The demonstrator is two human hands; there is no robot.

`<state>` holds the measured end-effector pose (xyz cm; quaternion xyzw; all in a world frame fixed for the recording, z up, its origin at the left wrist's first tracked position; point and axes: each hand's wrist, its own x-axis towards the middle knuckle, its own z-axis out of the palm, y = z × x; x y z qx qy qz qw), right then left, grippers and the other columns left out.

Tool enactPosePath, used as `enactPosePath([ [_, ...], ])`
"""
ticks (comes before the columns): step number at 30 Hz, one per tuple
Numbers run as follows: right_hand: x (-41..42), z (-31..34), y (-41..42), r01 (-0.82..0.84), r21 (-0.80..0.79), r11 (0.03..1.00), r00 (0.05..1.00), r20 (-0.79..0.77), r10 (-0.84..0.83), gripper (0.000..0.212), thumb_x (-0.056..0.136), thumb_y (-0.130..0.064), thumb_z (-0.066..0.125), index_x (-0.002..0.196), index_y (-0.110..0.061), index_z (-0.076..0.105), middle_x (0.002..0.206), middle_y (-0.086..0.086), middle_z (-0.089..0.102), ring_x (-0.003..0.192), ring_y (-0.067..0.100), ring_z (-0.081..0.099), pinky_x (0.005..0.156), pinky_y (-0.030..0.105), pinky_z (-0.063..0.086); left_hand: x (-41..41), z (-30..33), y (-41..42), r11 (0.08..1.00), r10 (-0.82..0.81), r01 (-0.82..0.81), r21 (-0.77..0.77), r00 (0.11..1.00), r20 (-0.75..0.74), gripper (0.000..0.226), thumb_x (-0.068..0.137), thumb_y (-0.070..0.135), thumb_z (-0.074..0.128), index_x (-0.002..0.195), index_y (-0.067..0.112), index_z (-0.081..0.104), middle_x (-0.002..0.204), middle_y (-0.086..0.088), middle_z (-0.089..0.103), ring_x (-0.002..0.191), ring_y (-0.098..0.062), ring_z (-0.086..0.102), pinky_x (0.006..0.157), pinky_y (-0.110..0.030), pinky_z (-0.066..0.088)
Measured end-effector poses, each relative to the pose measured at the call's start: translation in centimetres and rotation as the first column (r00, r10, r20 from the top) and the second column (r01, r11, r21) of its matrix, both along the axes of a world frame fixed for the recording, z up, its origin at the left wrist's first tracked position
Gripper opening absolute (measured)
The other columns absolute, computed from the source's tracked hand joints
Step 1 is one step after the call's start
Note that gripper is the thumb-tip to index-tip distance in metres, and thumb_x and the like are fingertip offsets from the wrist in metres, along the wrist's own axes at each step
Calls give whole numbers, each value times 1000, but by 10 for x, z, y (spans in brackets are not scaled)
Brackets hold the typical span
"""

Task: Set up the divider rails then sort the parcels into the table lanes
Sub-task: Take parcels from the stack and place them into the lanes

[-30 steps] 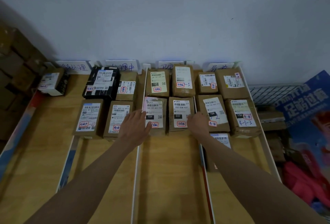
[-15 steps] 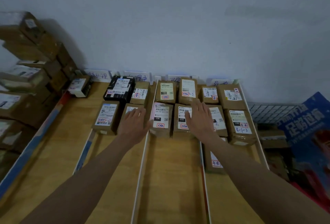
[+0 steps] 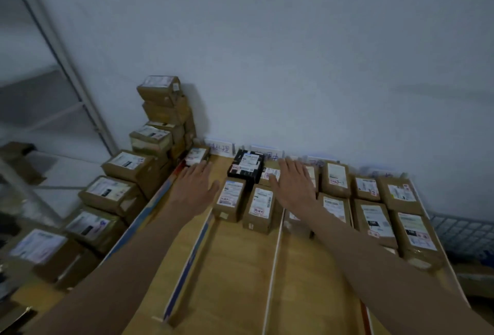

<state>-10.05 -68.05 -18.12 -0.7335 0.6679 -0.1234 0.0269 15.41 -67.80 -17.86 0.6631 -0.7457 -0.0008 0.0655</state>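
Landmark: black parcel [image 3: 246, 165] at the back of the worktop [image 3: 235, 268], near the wall.

Far left of it, off the worktop edge: stacked brown cartons [image 3: 149, 147], rising in steps toward the wall (labels blurred, unreadable). One small white-labelled parcel [image 3: 196, 154] sits in the back corner of the leftmost lane, left of the black parcel.

Left hand [image 3: 196, 190]: left of the black parcel, over the leftmost lane, palm down, fingers straight and spread, holding nothing. Cannot tell if it touches the wood.

Blue-striped divider rail [image 3: 187, 262] runs front to back, its far end in front-left of the black parcel. Just in front of the black parcel: two brown parcels side by side, left one [image 3: 230, 200], right one [image 3: 260, 207], both label up, touching each other.

Right hand [image 3: 294, 187]: just right of the black parcel, palm down, fingers straight, gripping nothing, hovering over or resting on the parcels there (contact unclear).

White divider rail [image 3: 273, 268] lies to the right of the two brown parcels. Further right of the black parcel: remaining brown parcels [image 3: 374, 217] packed in rows across the two right lanes, labels up. Paper lane tags [image 3: 220, 147] stand against the wall behind the black parcel.
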Motion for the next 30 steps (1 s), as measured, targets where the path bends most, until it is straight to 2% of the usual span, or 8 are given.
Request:
enactPosePath([
  [4, 80, 4, 18, -60, 21, 998, 998, 13, 59, 62, 104, -48, 26, 154, -13, 23, 162, 9, 21, 150, 27, 18, 123, 43, 14, 81, 5, 35, 998, 69, -69, 16, 998, 11, 62, 102, 49, 30, 155, 17, 23, 162, -2, 22, 148, -20, 21, 121, -38, 17],
  [9, 176, 3, 41, -137, 20, 990, 990, 38, 136, 61, 103, -45, 31, 153, -10, 26, 159, 10, 27, 148, 28, 22, 122, 43, 18, 174, 11, 82, 994, 107, -107, -3, 991, 87, 60, 100, 46, 21, 149, 15, 35, 156, -6, 33, 142, -26, 32, 115, -42, 26],
  [12, 226, 2, 52, -176, 29, 984, 983, 58, 174, 59, 103, -44, 33, 150, -10, 30, 154, 10, 33, 143, 28, 29, 119, 43, 24, 222, 10, 105, 985, 172, -171, -24, 984, 39, 53, 102, 41, 33, 147, 13, 37, 154, -7, 37, 140, -25, 35, 115, -40, 26],
  [16, 283, -3, 58, -246, 6, 969, 968, 57, 245, 53, 103, -41, 35, 146, -10, 36, 149, 9, 39, 139, 28, 35, 116, 41, 29, 276, 1, 127, 971, 236, -235, -51, 972, 11, 50, 101, 39, 38, 143, 13, 43, 149, -7, 44, 136, -24, 40, 115, -41, 28],
  [22, 370, -23, 54, -383, -6, 924, 920, 93, 382, 48, 103, -38, 37, 143, -12, 39, 145, 8, 45, 135, 25, 41, 115, 40, 31, 350, -27, 152, 915, 402, -401, 30, 916, -2, 61, 101, 49, 38, 152, 16, 31, 158, -5, 32, 145, -24, 31, 120, -44, 24],
  [26, 427, -41, 41, -470, 24, 882, 876, 133, 464, 47, 103, -34, 40, 144, -12, 39, 143, 9, 47, 133, 25, 43, 113, 40, 36, 395, -49, 153, 876, 479, -478, 63, 878, -5, 57, 101, 46, 40, 149, 17, 33, 154, -6, 38, 140, -24, 36, 118, -42, 27],
  [30, 483, -67, 18, -548, 129, 827, 835, 139, 532, 46, 103, -33, 40, 143, -9, 39, 144, 12, 46, 132, 28, 45, 110, 43, 41, 432, -75, 140, 806, 578, -566, 174, 815, -23, 55, 100, 47, 38, 145, 15, 37, 149, -8, 43, 132, -29, 44, 111, -43, 32],
])
